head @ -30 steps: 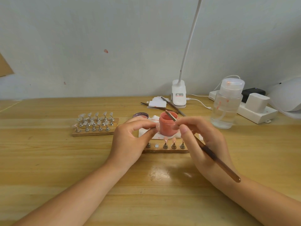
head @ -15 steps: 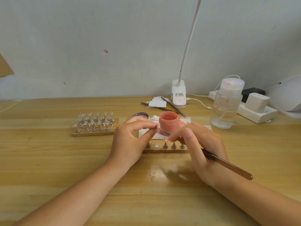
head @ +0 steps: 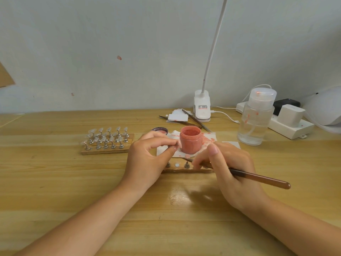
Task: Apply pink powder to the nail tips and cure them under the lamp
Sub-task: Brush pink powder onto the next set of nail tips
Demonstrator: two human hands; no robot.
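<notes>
An open jar of pink powder [head: 190, 142] stands on a stained white paper towel [head: 210, 138]. My left hand [head: 147, 159] pinches a small nail tip [head: 178, 144] on its metal stand, right beside the jar. My right hand [head: 228, 169] holds a brown-handled brush [head: 258, 177], its bristle end low over a small wooden holder [head: 182, 169] with a few metal stands. A second wooden holder [head: 107, 149] with several clear nail tips sits to the left. The white curing lamp [head: 324, 108] is at the far right edge.
A clear pump bottle [head: 255, 119] stands right of the jar, with a power strip and white adapter [head: 290, 119] behind it. A clip-on desk lamp [head: 202, 108], spare brushes and white pads [head: 178, 117] lie near the wall. The jar lid [head: 159, 129] rests behind my left hand.
My right hand brought the brush down from the jar's rim to the small holder in front of it. My left hand kept its pinch on the nail tip.
</notes>
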